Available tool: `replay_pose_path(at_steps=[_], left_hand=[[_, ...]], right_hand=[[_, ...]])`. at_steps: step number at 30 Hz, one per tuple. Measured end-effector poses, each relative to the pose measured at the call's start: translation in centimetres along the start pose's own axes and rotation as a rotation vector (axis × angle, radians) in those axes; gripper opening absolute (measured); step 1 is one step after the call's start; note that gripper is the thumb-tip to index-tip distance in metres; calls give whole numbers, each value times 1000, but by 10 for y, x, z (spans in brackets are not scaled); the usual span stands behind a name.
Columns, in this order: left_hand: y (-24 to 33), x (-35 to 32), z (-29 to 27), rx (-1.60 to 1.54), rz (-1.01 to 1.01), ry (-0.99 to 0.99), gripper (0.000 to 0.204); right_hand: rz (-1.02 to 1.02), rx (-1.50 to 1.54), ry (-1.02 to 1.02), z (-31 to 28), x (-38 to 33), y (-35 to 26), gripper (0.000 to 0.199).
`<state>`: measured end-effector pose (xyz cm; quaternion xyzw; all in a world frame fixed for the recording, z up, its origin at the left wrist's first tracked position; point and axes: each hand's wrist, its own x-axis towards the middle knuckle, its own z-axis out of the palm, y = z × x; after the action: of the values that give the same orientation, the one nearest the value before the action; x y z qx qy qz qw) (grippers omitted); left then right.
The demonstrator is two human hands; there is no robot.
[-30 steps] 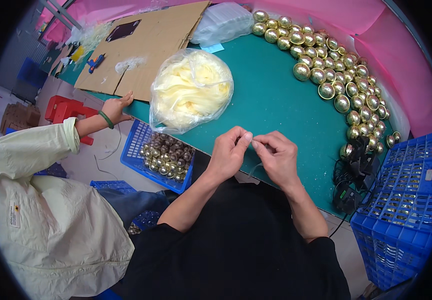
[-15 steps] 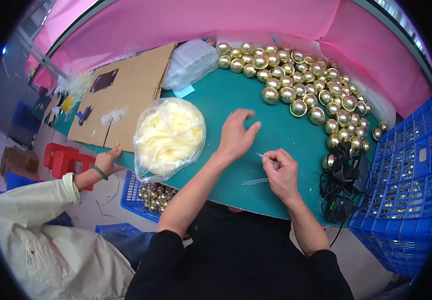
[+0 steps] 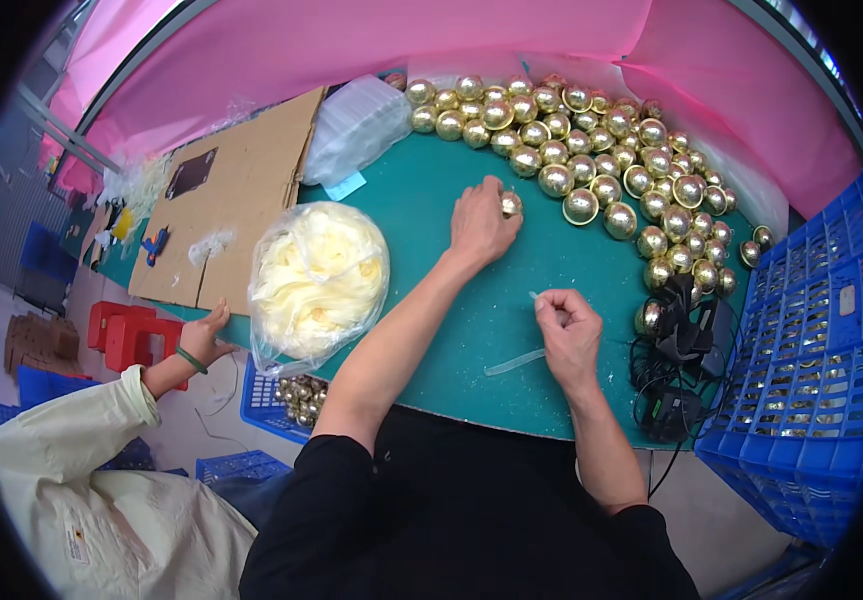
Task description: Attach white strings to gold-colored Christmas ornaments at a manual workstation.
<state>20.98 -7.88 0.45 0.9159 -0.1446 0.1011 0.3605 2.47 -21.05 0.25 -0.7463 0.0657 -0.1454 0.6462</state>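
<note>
Our left hand [image 3: 482, 222] reaches out over the green table [image 3: 432, 200], its fingers closed around a gold ball [image 3: 512, 204] at the near edge of the heap of gold balls [image 3: 602, 150] just beyond it. Our right hand [image 3: 570, 335] rests nearer to us, pinching a thin clear strip [image 3: 517, 361] that trails off to its left. A clear bag of cream fluff [image 3: 318, 280] lies well to the left of the left hand.

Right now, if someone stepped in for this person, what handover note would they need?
Left hand: reached out, closed on one gold ball at the edge of the gold ball pile.
Right hand: pinching a thin clear strip above the green table.
Bag of pale fibre lies to the left.
Done: ball picked.
Left: bring ball and strip together, it seems.
</note>
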Motion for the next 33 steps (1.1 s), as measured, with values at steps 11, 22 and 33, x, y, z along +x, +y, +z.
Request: replay_pose_path(at_steps=[11,22,33], left_hand=[[-8,-178,-86,-397,-130,-252,58],[-9,-201,-94,-525,-145,-288,64],[-14,-200,-87,-725,-85,-172,37]], right_hand=[[-140,-142,-142,15,-15,-19,5],[-219,-251,-291,29,-23,-22,6],[-287,-235,-361,29,-17,-21,10]])
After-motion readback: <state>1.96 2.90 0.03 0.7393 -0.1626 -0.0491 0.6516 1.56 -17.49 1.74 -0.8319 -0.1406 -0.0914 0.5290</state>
